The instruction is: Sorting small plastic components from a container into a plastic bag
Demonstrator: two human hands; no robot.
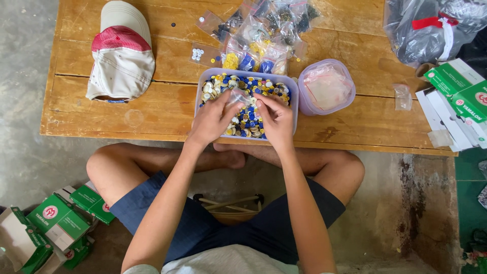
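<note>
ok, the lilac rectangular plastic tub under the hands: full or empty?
Nearly full. The lilac rectangular plastic tub has no lid on and is heaped with blue, yellow and white buttons almost to its rim; both hands hover over it.

A red-and-white cap (120, 50) is lying on the wooden table (101, 114) well to the left of the hands; a round lidded tub (327, 86) holding clear bags is sitting just to their right; a heap of small bags of buttons (264, 35) is piling up beyond them. A large grey plastic sack (431, 28) and green-and-white boxes (459, 94) are resting far to the right; more green boxes (56, 223) are lying on the floor, below and left of the hands.
</note>
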